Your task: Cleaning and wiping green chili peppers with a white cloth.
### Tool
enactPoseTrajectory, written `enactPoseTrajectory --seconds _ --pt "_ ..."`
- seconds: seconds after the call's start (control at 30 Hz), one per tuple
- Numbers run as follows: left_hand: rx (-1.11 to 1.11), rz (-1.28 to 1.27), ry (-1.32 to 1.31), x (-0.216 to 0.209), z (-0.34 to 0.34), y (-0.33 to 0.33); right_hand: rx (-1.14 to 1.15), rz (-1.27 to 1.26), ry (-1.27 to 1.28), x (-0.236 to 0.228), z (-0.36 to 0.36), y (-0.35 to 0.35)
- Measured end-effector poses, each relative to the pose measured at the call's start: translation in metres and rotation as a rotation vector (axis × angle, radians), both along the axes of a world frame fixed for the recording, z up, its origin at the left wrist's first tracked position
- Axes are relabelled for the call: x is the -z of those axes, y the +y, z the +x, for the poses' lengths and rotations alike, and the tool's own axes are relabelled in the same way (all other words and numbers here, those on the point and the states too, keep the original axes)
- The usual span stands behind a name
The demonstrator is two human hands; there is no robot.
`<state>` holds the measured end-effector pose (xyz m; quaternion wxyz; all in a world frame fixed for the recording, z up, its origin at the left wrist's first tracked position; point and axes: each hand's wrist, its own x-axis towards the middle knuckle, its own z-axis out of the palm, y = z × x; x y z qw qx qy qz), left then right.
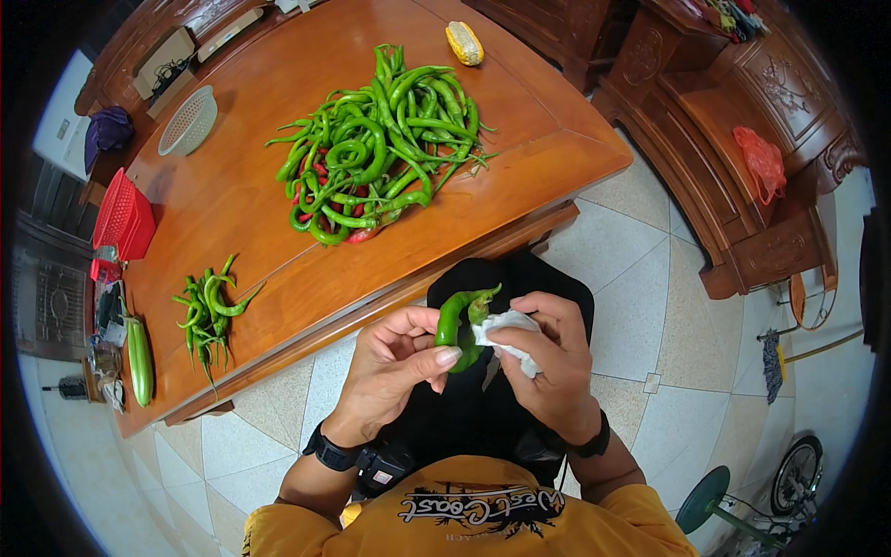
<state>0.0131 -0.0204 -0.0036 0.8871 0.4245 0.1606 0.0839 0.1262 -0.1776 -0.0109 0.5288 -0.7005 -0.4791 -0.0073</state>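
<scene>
A curled green chili pepper (449, 320) is held over my lap by my left hand (397, 360), its thumb and fingers closed round the body. My right hand (549, 357) grips a crumpled white tissue (509, 334) and presses it against the pepper near its stem end. On the wooden table (269, 269) in front of me lies a large heap of long green chili peppers (371, 139), with some red ones (360, 236) among them. Further left is a smaller pile of green peppers (215, 311) near the table's front edge.
A corn cob piece (465, 44) lies at the table's far side. Toward the left are a pale colander (188, 122), a red basket (125, 215) and a long green gourd (139, 360). A carved wooden bench (733, 158) bearing a red plastic bag (761, 162) stands at right.
</scene>
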Motion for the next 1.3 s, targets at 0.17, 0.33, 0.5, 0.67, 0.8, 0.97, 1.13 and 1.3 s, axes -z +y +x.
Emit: enactPoseTrajectory --seconds 0.17,0.33,0.5,0.67,0.8,0.97,1.13,1.3 --pt "0.021 0.054 0.043 -0.004 0.001 -0.001 -0.013 -0.011 -0.021 -0.003 0.003 0.001" --pt "0.018 0.109 0.040 -0.004 0.002 -0.003 -0.095 -0.039 0.042 -0.005 -0.002 0.003" --pt "0.030 0.220 0.062 -0.005 0.004 -0.007 0.000 0.028 0.060 -0.008 -0.002 0.005" --pt "0.033 0.236 0.035 -0.001 0.003 -0.008 -0.022 0.029 0.085 -0.009 -0.002 0.004" --pt "0.015 0.209 0.073 -0.004 0.003 -0.006 -0.098 -0.005 0.081 -0.005 0.000 0.001" --pt "-0.040 0.129 0.027 -0.003 0.002 -0.003 -0.026 -0.028 0.068 -0.005 0.003 0.000" --pt "-0.052 0.133 0.052 0.003 0.002 0.002 -0.012 -0.009 0.089 -0.008 0.004 -0.002" --pt "-0.081 0.058 0.109 0.000 0.002 0.003 -0.129 0.025 0.119 -0.012 0.003 -0.002"
